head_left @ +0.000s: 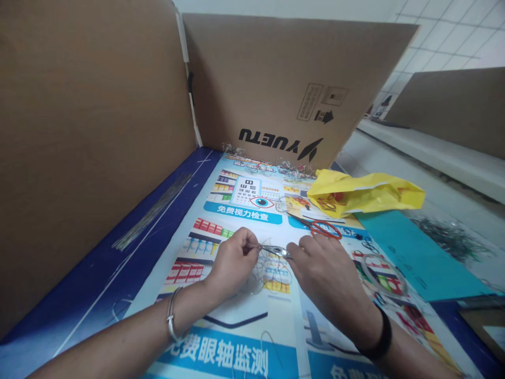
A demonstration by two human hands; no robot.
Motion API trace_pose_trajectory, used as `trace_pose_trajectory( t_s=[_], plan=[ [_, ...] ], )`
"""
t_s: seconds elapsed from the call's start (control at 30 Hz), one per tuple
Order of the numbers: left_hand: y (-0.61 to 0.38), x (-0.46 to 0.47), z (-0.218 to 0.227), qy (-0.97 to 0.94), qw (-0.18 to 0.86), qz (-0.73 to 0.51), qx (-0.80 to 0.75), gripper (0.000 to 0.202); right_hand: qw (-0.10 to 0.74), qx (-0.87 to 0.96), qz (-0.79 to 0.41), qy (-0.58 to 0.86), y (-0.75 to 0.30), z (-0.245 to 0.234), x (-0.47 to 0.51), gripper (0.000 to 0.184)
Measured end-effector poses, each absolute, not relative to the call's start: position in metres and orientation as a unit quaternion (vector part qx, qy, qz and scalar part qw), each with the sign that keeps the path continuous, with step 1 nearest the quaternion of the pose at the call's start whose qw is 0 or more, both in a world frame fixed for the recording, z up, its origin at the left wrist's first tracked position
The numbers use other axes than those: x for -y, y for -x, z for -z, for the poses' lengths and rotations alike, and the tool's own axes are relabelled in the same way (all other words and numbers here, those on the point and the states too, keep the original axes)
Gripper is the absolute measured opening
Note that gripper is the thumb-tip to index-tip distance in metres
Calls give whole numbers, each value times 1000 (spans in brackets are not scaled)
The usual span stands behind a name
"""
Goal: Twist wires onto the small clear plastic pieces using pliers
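My right hand (325, 268) is wrapped round a pair of pliers (279, 251), whose metal jaws point left. My left hand (234, 258) is closed in a pinch at the jaws' tip, on a thin wire (257, 246). Below the pliers a loose tangle of fine wire (272, 273) hangs or lies in loops over the printed poster; its exact ends are too fine to follow. Just beyond my right hand lie scissors (326, 229) with red handles, blades towards the upper left.
Cardboard panels (276, 79) stand at the left and back. A yellow bag (366, 192) lies at the right on a teal sheet (418, 258). Straight wires (152, 213) lie on the blue surface at left. A wire coil (384, 273) rests at right; wire scraps (292, 169) line the back.
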State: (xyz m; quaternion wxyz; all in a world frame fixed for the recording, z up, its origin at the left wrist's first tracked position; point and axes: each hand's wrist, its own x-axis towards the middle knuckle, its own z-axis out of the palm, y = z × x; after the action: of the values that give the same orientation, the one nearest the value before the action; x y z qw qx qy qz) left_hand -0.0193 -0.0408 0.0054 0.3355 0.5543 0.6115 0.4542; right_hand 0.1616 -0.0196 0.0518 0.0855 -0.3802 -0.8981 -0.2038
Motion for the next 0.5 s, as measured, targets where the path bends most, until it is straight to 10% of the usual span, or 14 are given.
trace_pose_trajectory(
  t_s=[0.5],
  plan=[
    [17, 40, 2, -556, 334, -459, -607, 4, 72, 898, 218, 376, -162, -47, 20, 5]
  ],
)
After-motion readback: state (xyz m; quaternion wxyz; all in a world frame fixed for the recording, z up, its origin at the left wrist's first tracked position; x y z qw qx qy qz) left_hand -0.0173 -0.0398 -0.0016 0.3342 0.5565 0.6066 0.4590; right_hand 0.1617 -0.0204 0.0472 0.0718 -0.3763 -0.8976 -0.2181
